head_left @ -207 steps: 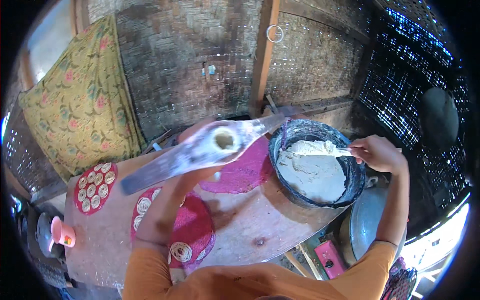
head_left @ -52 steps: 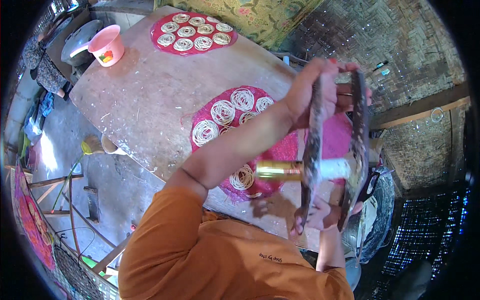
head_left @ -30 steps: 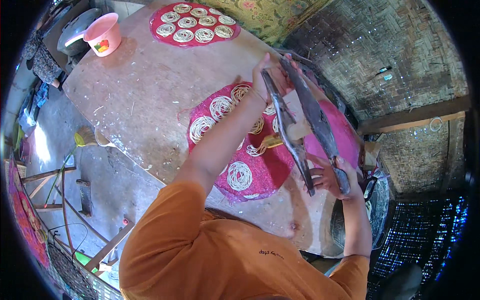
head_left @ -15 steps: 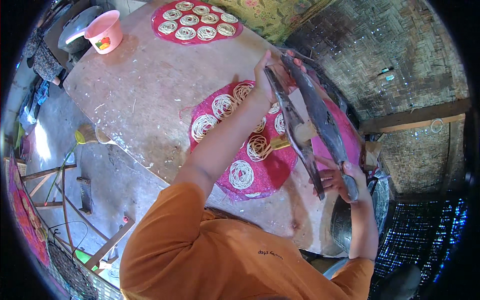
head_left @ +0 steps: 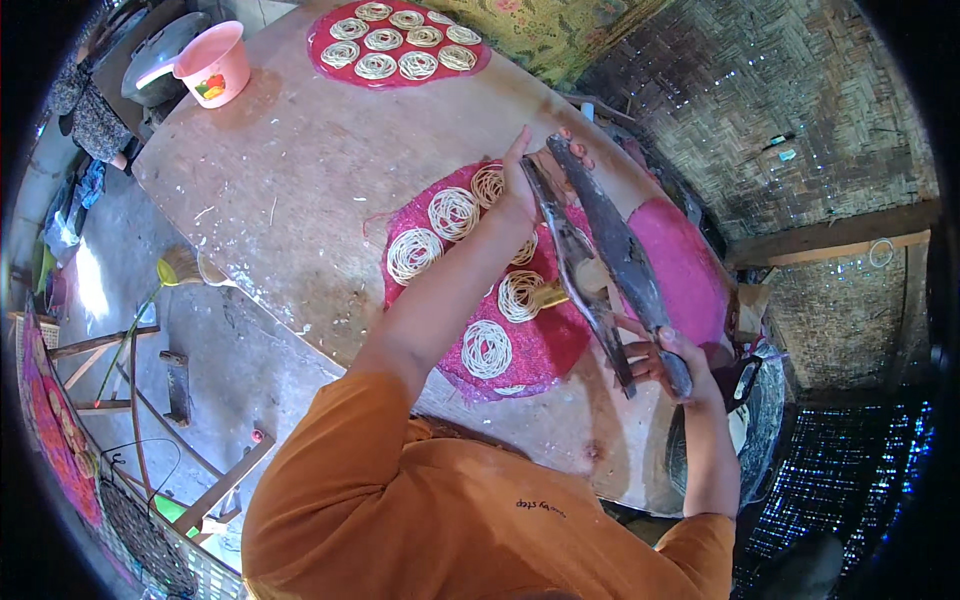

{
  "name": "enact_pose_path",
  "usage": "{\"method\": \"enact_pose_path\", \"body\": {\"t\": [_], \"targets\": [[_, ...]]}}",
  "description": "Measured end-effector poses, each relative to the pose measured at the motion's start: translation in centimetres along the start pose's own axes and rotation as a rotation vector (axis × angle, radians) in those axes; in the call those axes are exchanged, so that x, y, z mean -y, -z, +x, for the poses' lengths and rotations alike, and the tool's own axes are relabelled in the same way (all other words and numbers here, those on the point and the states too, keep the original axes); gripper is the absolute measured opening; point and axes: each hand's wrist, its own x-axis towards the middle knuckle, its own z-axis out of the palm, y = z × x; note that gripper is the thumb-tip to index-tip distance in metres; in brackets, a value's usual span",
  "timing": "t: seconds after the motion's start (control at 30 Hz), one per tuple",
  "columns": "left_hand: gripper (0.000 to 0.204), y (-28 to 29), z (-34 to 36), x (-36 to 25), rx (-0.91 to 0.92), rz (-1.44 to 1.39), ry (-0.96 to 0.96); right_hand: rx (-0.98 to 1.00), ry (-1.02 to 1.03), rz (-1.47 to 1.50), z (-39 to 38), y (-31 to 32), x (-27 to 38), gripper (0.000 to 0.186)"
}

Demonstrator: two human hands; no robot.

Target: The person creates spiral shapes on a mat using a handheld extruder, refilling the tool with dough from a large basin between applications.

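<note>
Both my hands are closed around a dark wooden hand press with two long bars [head_left: 625, 250] and a brass-coloured nozzle [head_left: 549, 295]. My left hand [head_left: 518, 185] grips the far ends of the bars, while my right hand [head_left: 672, 362] wraps round the near ends. Between the bars a pale round plunger [head_left: 593, 275] shows. Right at the nozzle's mouth lies a coil of thin, pale dough strands [head_left: 517, 296], on a round pink-red mesh mat [head_left: 560, 345]. Several more coils, such as a flat dough nest [head_left: 487, 349], rest on that mat; my left forearm hides part of it.
Another pink-red mat [head_left: 330, 65] with several dough nests lies at the table's far end. A pink dipper [head_left: 215, 68] stands at the far left of the wooden table [head_left: 280, 180]. Bare pink mats [head_left: 680, 265] lie right of the press, near a dark basin [head_left: 765, 430].
The press has shifted slightly left and toward me, with both hands on it. Its two bars are closer together, and less of the pale plunger shows between them.
</note>
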Motion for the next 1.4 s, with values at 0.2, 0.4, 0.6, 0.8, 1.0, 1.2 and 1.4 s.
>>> {"method": "enact_pose_path", "body": {"t": [0.2,0.4,0.6,0.8,1.0,1.2,1.4], "targets": [[0.032,-1.4,2.0,-2.6,0.069,0.111,0.036,-0.003,0.076,-0.072,2.4,0.3,-1.3,0.070],[0.033,-5.9,1.0,0.1,-0.032,0.082,0.018,0.135,0.042,0.036,-2.1,-1.0,0.4,0.086],[0.047,0.6,-3.0,5.2,-0.210,-0.062,0.078,0.013,-0.152,0.215,-5.6,-0.6,-3.8,0.084],[0.051,-0.3,-1.4,3.7,-0.056,0.030,0.055,-0.082,-0.057,0.025,-5.2,-1.6,-3.2,0.084],[0.052,-3.8,-3.8,4.9,-0.099,0.022,0.084,-0.078,-0.014,-0.033,-8.0,-2.9,-3.2,0.090],[0.041,-3.6,-2.8,6.3,-0.153,0.052,0.004,-0.175,-0.006,-0.154,-8.4,-2.6,-2.1,0.093],[0.042,-4.5,-3.0,3.6,-0.141,0.091,0.041,-0.216,0.024,-0.127,-6.9,-3.4,-3.8,0.093]]}}
